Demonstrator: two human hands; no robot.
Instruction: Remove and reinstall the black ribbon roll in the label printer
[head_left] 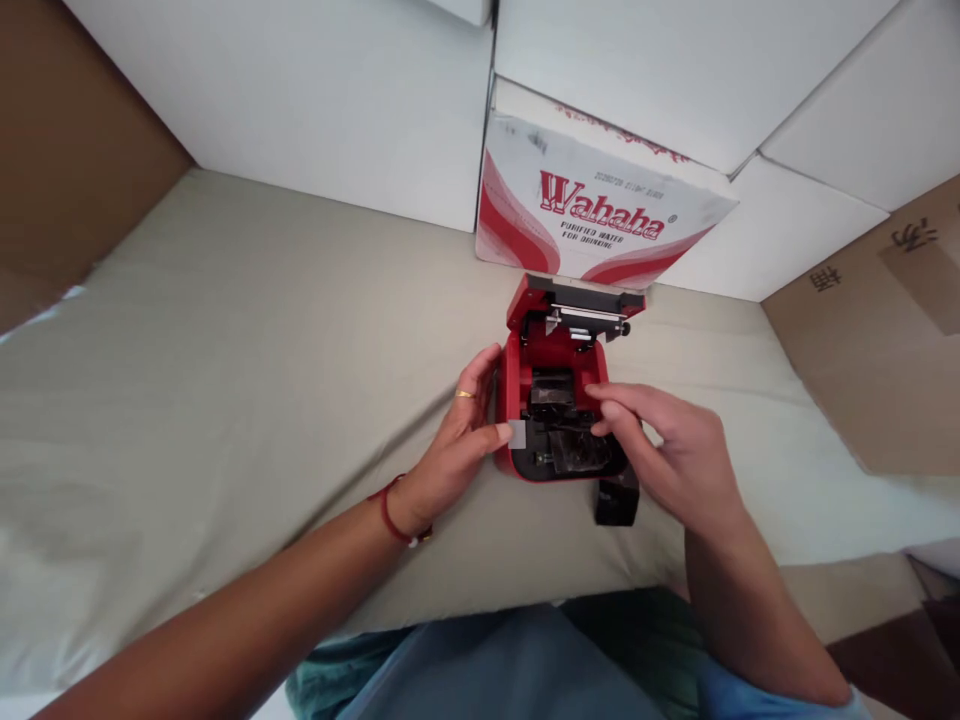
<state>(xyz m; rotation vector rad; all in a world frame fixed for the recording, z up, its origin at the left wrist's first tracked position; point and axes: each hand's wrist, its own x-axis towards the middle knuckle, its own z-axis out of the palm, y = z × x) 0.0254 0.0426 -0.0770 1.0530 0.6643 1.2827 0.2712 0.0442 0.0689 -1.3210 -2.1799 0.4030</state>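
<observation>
A red label printer point(508, 400) stands with its lid point(577, 300) raised, its inside facing me. A roll of black ribbon point(553, 388) lies inside, and black film point(581, 450) stretches over the front part. My left hand point(457, 435) grips the printer's left side, fingers along the wall and thumb on the front rim by a small pale square point(517, 433). At the right side of the opening, my right hand point(667, 440) has its fingertips drawn together near the ribbon; what they pinch is hidden. Glossy black material point(617, 500) hangs past the front right corner.
The printer rests on a surface covered with beige cloth point(300, 330). Close behind its lid is a red and white Wahaha water carton point(600, 215). White boxes point(337, 100) line the back, and brown cardboard boxes point(870, 330) stand at the right and far left.
</observation>
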